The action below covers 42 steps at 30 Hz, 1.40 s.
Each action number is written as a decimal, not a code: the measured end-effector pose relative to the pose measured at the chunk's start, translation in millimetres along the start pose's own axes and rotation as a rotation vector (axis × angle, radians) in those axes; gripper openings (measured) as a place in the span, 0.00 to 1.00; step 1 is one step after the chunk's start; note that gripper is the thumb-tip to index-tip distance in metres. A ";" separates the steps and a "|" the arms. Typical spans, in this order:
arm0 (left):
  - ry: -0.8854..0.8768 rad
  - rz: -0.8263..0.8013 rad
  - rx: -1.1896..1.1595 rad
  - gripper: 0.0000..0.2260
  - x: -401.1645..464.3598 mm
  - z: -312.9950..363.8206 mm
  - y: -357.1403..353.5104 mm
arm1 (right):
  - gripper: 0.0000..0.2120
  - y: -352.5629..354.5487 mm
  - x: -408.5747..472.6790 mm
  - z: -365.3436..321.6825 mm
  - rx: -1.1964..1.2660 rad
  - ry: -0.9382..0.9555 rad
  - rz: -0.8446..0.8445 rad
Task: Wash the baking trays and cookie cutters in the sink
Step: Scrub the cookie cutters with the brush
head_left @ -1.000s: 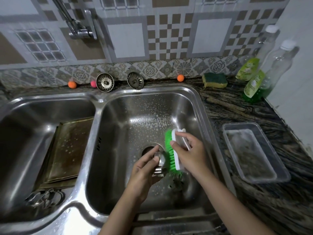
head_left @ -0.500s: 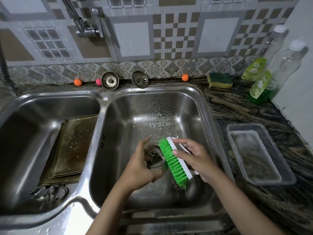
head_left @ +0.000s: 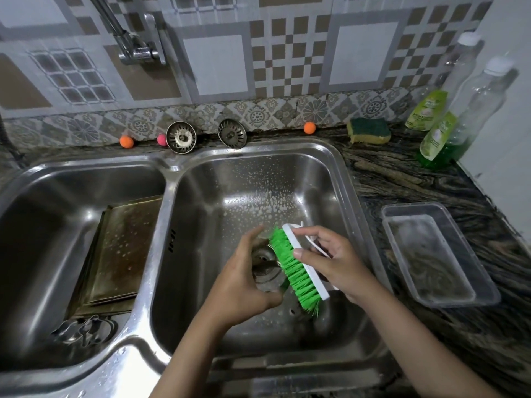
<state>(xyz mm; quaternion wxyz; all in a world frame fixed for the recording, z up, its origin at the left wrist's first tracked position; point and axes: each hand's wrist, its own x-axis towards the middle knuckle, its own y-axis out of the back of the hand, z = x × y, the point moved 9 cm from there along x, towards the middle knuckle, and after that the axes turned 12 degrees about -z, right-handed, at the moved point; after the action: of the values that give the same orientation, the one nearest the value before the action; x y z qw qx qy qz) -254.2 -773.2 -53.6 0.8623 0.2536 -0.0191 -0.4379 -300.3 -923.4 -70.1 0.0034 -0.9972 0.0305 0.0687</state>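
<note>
Cookie cutter (head_left: 265,270) sat low centre over the right basin's drain, left hand (head_left: 244,280) fingers curled round it, right hand (head_left: 334,261) clamped on the green brush (head_left: 296,267). Short strokes into the edges seemed best. Baking trays (head_left: 120,248) waited lower left, more cutters (head_left: 84,330) below them.

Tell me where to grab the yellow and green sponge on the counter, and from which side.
Take the sponge across its short sides, pinching the yellow foam below the green pad, and come from above and in front. It lies flat, green side up, close to the tiled wall, with the dish soap bottles to its right.
</note>
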 end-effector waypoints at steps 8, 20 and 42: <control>-0.006 -0.036 0.046 0.47 -5.2 0.1 5.9 | 0.14 -6.7 -7.8 8.3 0.003 -0.053 -0.029; -0.034 -0.052 0.091 0.51 1.1 2.9 0.4 | 0.15 -7.9 -6.1 -5.1 -0.091 0.010 0.030; -0.031 -0.067 -0.066 0.51 1.9 7.8 0.4 | 0.17 1.0 1.9 -19.4 -0.119 0.035 -0.078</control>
<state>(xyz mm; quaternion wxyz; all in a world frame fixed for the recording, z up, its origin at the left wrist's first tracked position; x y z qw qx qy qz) -254.7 -777.8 -47.0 0.8546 0.2189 -0.0094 -0.4708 -295.8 -924.8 -51.1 -0.0538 -0.9971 -0.0126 0.0527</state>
